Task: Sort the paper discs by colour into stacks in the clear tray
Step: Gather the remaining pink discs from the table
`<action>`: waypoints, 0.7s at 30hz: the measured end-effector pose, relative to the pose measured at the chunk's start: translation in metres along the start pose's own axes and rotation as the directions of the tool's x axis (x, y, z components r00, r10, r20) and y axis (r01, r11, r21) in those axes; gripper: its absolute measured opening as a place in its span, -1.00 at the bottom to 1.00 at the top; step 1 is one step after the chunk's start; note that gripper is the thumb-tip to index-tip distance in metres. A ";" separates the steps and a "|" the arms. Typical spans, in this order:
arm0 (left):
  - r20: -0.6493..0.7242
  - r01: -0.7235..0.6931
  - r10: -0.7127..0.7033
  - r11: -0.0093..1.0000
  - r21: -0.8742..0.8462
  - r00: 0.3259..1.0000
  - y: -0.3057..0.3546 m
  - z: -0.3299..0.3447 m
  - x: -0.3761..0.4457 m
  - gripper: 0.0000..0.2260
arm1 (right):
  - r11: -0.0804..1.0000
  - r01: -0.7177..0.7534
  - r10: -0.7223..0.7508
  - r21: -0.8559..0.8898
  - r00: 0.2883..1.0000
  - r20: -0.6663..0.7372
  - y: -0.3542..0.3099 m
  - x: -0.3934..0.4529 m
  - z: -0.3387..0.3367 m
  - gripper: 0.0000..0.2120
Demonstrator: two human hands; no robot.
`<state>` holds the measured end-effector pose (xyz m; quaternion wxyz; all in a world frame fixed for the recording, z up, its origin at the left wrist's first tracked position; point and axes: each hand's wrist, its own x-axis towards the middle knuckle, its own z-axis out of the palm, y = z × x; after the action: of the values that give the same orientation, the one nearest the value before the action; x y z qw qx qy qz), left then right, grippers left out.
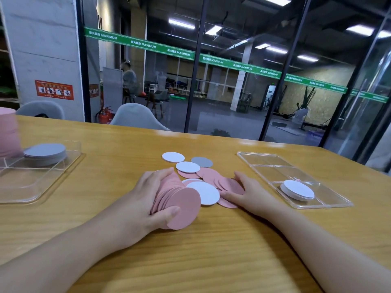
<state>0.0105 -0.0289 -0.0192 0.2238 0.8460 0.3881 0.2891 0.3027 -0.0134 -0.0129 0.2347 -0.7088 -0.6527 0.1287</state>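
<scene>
My left hand (146, 195) grips a fanned bundle of pink discs (179, 206) on its edge on the table. My right hand (247, 191) lies flat with its fingers on loose pink discs (211, 174) in the middle pile. White discs (206, 192) and one grey disc (202, 162) lie among them. A clear tray (264, 159) at the right holds a stack of white discs (298, 190). Another clear tray (42, 182) at the left holds a grey stack (45, 153) and a tall pink stack (8, 132).
The wooden table (211, 250) runs to a far edge by a glass wall. Two grey chairs (135, 117) stand behind it. The right tray's far compartments hold nothing.
</scene>
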 end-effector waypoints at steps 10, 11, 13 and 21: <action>-0.066 0.037 -0.046 0.991 -0.126 0.997 -0.002 0.002 0.002 -0.32 | 0.985 0.108 -0.054 0.133 0.933 -0.355 -0.005 0.000 0.003 -0.28; -0.081 0.053 -0.067 0.985 -0.164 0.994 -0.003 0.003 0.002 -0.34 | 0.975 0.167 -0.095 0.146 0.909 -0.405 -0.007 -0.003 0.002 -0.30; -0.089 0.080 -0.101 0.973 -0.218 0.991 -0.003 0.003 0.004 -0.39 | 0.944 0.308 -0.220 0.120 0.856 -0.467 -0.016 -0.013 0.002 -0.32; -0.071 0.095 -0.119 0.956 -0.278 0.990 -0.005 0.000 0.005 -0.18 | 0.686 0.714 -0.721 -0.140 0.639 -0.268 -0.057 -0.040 0.028 -0.25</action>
<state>0.0105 -0.0222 -0.0202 0.3369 0.7713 0.3990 0.3638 0.2353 -0.0461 -0.0132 0.3558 -0.4051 -0.8372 -0.0917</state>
